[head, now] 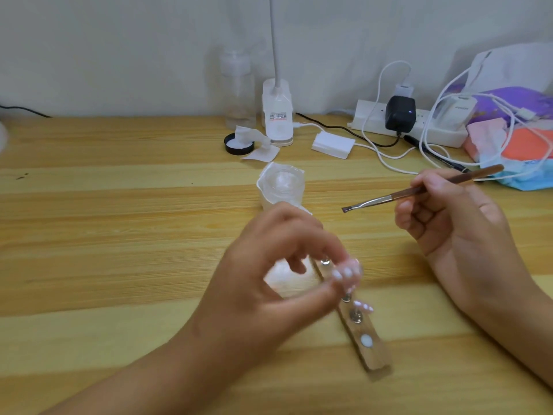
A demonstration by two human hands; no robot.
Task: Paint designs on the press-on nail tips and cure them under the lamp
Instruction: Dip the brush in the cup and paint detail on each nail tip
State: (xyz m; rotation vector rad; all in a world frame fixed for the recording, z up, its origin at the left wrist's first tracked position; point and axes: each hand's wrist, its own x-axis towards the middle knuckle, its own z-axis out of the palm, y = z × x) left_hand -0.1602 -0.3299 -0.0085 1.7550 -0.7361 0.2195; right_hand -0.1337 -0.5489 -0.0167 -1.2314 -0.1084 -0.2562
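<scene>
1. The right hand (449,223) holds a slim brown-handled nail brush with a metal ferrule (419,190) in a pen grip: thumb and forefinger are closed on the handle, the other fingers curled loosely. The flat bristle tip points left and hangs clear above the light wooden table (119,235).
2. The left hand (269,274) is blurred. Thumb and forefinger are pinched together on a small pale pink press-on nail tip on its stand (347,274); the remaining fingers are curled, leaving an open ring. Whether the tip is lifted off the strip cannot be told.
3. The pinched tip sits over the far end of a narrow wooden holder strip with metal studs (368,339), which lies near the table's near edge, between the two hands.
4. A second pale tip (363,305) stands on the strip, just below the left fingertips.
5. A clear glass jar on white tissue (281,184) stands at mid-table, beyond the left hand.
6. A white power strip with plugs (419,127) lies along the far edge, toward the right.
</scene>
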